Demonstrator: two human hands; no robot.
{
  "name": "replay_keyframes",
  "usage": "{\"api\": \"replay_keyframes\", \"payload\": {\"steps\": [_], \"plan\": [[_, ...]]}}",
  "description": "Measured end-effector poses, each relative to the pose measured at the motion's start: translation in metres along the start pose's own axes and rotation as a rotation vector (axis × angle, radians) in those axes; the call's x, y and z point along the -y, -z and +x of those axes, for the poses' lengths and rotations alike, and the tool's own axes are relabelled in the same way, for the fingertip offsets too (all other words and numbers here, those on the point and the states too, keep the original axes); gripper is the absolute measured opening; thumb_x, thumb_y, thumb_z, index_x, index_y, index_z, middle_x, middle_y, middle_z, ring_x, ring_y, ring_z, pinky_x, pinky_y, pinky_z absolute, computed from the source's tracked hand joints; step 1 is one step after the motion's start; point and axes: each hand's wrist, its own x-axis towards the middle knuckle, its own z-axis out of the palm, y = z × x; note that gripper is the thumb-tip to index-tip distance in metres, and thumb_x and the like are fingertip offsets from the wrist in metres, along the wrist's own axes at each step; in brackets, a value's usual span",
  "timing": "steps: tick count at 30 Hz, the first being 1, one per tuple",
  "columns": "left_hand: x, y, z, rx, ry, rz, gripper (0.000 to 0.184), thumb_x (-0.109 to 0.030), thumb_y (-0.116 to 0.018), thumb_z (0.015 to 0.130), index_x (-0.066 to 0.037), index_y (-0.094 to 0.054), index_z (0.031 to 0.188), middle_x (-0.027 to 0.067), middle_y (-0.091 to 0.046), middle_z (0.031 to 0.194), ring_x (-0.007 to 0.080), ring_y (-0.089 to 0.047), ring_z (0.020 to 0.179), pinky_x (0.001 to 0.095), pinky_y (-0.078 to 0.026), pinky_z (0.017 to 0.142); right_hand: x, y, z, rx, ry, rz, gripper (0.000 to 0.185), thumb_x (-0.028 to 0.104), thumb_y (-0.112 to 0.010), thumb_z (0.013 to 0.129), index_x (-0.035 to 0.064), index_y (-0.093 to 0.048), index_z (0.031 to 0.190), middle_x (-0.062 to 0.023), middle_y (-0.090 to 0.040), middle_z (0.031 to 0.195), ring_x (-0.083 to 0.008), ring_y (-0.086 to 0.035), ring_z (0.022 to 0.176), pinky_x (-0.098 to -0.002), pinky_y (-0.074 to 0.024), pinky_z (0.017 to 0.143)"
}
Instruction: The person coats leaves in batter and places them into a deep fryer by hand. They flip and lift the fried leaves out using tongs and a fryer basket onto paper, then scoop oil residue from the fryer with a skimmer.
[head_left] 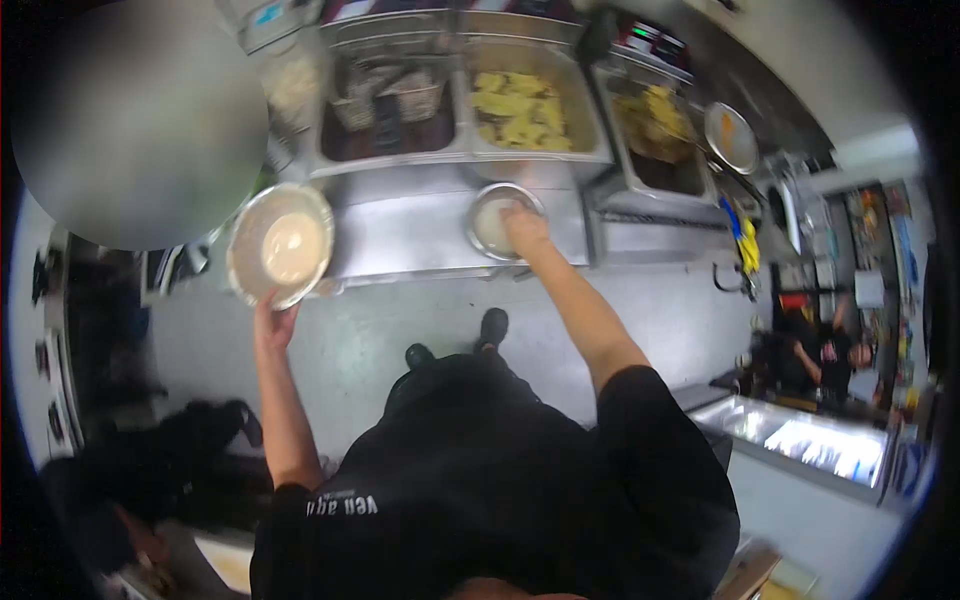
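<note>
At the left, my left hand (279,318) grips the near rim of a large pale bowl (240,250) with cream-coloured batter (292,247) inside. The bowl is tilted towards me beside the steel counter (400,220). My right hand (523,228) reaches into a small steel bowl (477,222) on the counter, which holds something whitish. Its fingertips are blurred, and whether they hold anything cannot be made out.
Behind the counter stand fryers, one with a basket (415,105), one with yellow pieces (520,110) floating in oil. A strainer (733,137) lies at the right. Other people (835,355) are at the far right and lower left.
</note>
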Motion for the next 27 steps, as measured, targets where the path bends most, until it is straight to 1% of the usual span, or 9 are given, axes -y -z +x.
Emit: {"api": "replay_keyframes", "payload": {"steps": [4,8,10,16,20,23,24,26,27], "plan": [[0.003,-0.049,-0.048,0.014,-0.017,-0.125,0.074,-0.037,-0.060,0.087,-0.005,-0.025,0.144,0.0193,-0.035,0.144,0.0369,-0.041,0.129,0.0518,-0.038,0.106,-0.022,-0.007,0.002,-0.018,-0.032,0.043,0.014,0.009,-0.056,0.080,0.0078,-0.069,0.084,-0.0129,-0.069,0.084,-0.0301,-0.069,0.082,-0.0417,-0.0559,0.073],[0.046,-0.044,-0.056,-0.540,0.025,-0.076,0.084,-0.055,-0.049,0.088,-0.008,-0.014,0.149,0.0198,-0.027,0.149,0.0357,-0.035,0.134,0.0538,-0.031,0.107,-0.021,0.010,-0.009,-0.029,0.002,0.111,0.029,0.011,-0.058,0.079,0.0128,-0.067,0.106,-0.0136,-0.064,0.105,-0.0297,-0.067,0.089,-0.0412,-0.0549,0.076],[0.092,-0.043,-0.060,-0.527,-0.029,0.250,0.076,-0.054,-0.045,0.090,-0.008,-0.022,0.147,0.0165,-0.037,0.140,0.0319,-0.044,0.126,0.0529,-0.032,0.104,-0.025,0.031,-0.021,-0.103,0.044,0.205,0.035,0.012,-0.058,0.079,0.0154,-0.065,0.113,-0.0130,-0.060,0.113,-0.0294,-0.066,0.092,-0.0409,-0.0546,0.077],[0.209,-0.202,-0.109,0.196,-0.268,0.801,0.024,-0.014,-0.053,0.096,-0.005,-0.054,0.118,0.0059,-0.058,0.099,0.0166,-0.059,0.089,0.0337,-0.048,0.085,-0.099,0.061,-0.094,-0.500,-0.125,0.494,0.029,0.018,-0.060,0.083,0.0137,-0.064,0.111,-0.0099,-0.059,0.101,-0.0307,-0.063,0.087,-0.0418,-0.0534,0.075],[0.253,-0.329,-0.162,0.394,-0.385,0.923,0.021,-0.008,-0.051,0.095,-0.002,-0.055,0.115,0.0062,-0.058,0.108,0.0147,-0.059,0.092,0.0294,-0.049,0.082,-0.242,-0.007,-0.153,-0.339,-0.250,0.352,0.025,0.019,-0.065,0.078,0.0082,-0.065,0.101,-0.0136,-0.063,0.101,-0.0317,-0.060,0.096,-0.0424,-0.0505,0.078],[0.318,-0.365,-0.164,0.505,-0.318,0.872,0.024,-0.003,-0.051,0.093,-0.003,-0.056,0.117,0.0056,-0.058,0.111,0.0143,-0.060,0.091,0.0297,-0.050,0.080,-0.414,-0.072,-0.193,-0.603,-0.279,-0.040,0.021,0.012,-0.066,0.077,0.0027,-0.064,0.095,-0.0160,-0.063,0.097,-0.0334,-0.058,0.094,-0.0422,-0.0473,0.084],[0.339,-0.374,-0.165,0.504,-0.234,0.913,0.025,-0.003,-0.052,0.093,-0.003,-0.056,0.117,0.0056,-0.059,0.111,0.0141,-0.060,0.091,0.0300,-0.050,0.079,-0.487,-0.086,-0.201,-0.662,-0.329,0.174,0.019,0.013,-0.063,0.080,0.0019,-0.063,0.096,-0.0171,-0.062,0.098,-0.0338,-0.059,0.093,-0.0428,-0.0477,0.082],[0.399,-0.384,-0.156,0.601,-0.198,1.047,0.028,-0.004,-0.053,0.093,-0.004,-0.053,0.121,0.0075,-0.056,0.120,0.0144,-0.062,0.089,0.0287,-0.052,0.080,-0.610,-0.119,-0.219,-0.460,-0.724,-0.012,0.028,0.009,-0.052,0.082,-0.0041,-0.059,0.106,-0.0220,-0.061,0.105,-0.0370,-0.058,0.099,-0.0444,-0.0469,0.087],[0.418,-0.409,-0.165,0.653,-0.132,1.159,0.029,-0.007,-0.054,0.093,-0.005,-0.054,0.121,0.0082,-0.056,0.120,0.0150,-0.062,0.088,0.0303,-0.052,0.082,-0.687,-0.139,-0.228,-0.575,-0.612,-0.089,0.044,0.009,-0.054,0.081,-0.0079,-0.050,0.122,-0.0273,-0.057,0.114,-0.0409,-0.055,0.106,-0.0467,-0.0449,0.093]]}}
